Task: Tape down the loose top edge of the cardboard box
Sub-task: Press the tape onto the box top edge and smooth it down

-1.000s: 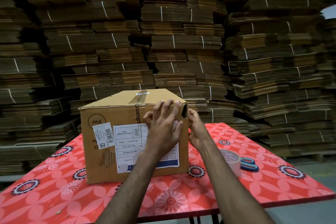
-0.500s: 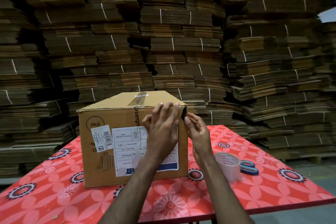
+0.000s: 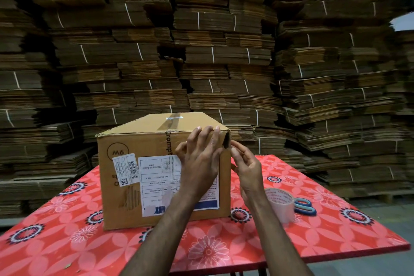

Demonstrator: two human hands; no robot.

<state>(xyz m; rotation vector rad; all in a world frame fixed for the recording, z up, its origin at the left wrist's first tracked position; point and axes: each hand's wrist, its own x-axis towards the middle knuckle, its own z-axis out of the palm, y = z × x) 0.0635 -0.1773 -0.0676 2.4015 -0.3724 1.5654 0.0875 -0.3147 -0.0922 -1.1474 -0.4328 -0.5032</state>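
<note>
1. Box stands on the red table; its top right front corner lies under the fingers.
2. Left hand flat, fingers spread, pressing the front face at the top edge.
3. Right hand half-open, fingertips at the corner.
4. Tape under the hands not discernible.

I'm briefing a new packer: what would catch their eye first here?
The cardboard box at the centre of the red floral table, with the left hand flat on its front and the right hand at its corner. Behind rises a wall of bundled flat cartons; a tape roll stands right of the box.
</note>
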